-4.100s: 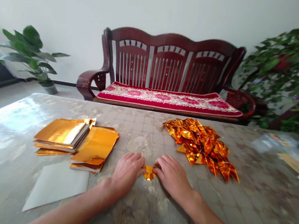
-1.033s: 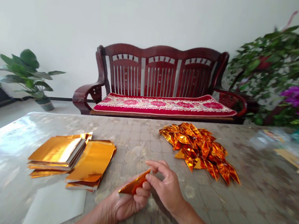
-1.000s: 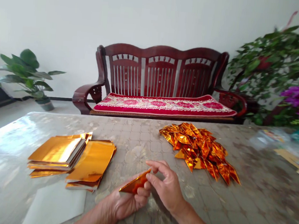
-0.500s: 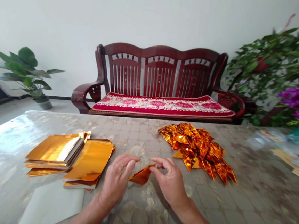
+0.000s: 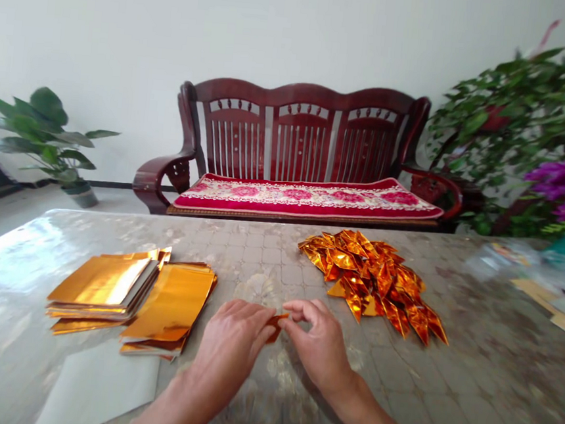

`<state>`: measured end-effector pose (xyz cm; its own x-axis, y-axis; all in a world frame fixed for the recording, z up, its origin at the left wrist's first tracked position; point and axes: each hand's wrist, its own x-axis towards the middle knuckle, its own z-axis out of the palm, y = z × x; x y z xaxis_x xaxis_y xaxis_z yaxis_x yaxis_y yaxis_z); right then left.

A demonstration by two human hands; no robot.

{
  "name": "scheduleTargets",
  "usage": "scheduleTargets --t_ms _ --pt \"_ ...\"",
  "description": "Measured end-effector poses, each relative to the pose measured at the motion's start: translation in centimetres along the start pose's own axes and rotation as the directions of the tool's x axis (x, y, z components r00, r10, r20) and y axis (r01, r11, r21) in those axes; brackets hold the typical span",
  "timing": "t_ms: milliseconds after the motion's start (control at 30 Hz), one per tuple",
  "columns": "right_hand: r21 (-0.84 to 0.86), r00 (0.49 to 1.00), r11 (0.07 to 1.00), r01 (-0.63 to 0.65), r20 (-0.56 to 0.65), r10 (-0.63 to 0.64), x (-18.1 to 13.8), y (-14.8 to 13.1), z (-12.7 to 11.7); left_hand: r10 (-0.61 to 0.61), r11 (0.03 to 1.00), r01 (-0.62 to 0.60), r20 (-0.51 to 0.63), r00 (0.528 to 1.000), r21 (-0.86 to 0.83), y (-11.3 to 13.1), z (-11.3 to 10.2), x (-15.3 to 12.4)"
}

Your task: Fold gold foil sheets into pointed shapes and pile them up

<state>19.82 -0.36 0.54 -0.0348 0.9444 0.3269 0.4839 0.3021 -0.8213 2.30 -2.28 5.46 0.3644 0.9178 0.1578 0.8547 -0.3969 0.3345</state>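
My left hand (image 5: 234, 343) and my right hand (image 5: 318, 344) meet low over the table, fingers pinched on a small folded gold foil piece (image 5: 276, 324). Most of that piece is hidden under my left fingers. To the left lie two stacks of flat gold foil sheets (image 5: 132, 288). Beyond my right hand sits a pile of folded gold foil pieces (image 5: 373, 279).
A white sheet (image 5: 99, 381) lies at the near left of the glossy patterned table (image 5: 471, 374). Clear bags and papers (image 5: 529, 273) sit at the far right. Behind the table stand a dark wooden bench (image 5: 300, 154) with a red cushion and potted plants on both sides.
The foil piece was held up in my left hand a second ago. Both hands have come down to the table and closed over it, so less of it shows.
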Motion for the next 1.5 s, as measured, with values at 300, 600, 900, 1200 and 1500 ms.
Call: scheduleTargets --t_ms 300,600,900,1200,1500 --pt "0.072 1.000 0.997 -0.016 0.002 0.016 -0.2 0.1 0.0 -0.036 0.976 0.005 -0.143 0.989 -0.216 -0.7 4.0 -0.2" --pt "0.152 0.998 0.987 -0.051 0.047 0.044 -0.4 0.2 0.3 -0.114 0.895 0.041 -0.139 0.984 -0.445 -1.3 4.5 0.0" --pt "-0.092 0.982 0.980 0.177 0.088 -0.169 0.0 -0.5 -0.7 -0.094 0.914 0.031 -0.136 0.986 -0.405 -1.3 4.3 -0.5" --pt "-0.258 0.959 0.933 0.252 0.194 -0.205 0.1 -0.5 -1.0 -0.001 0.994 -0.017 -0.170 0.985 -0.108 -0.8 4.1 -0.4" --pt "0.187 0.986 0.980 -0.074 0.160 0.044 0.1 -0.5 -0.4 -0.203 0.915 0.120 -0.180 0.963 -0.386 -0.6 4.2 0.0"
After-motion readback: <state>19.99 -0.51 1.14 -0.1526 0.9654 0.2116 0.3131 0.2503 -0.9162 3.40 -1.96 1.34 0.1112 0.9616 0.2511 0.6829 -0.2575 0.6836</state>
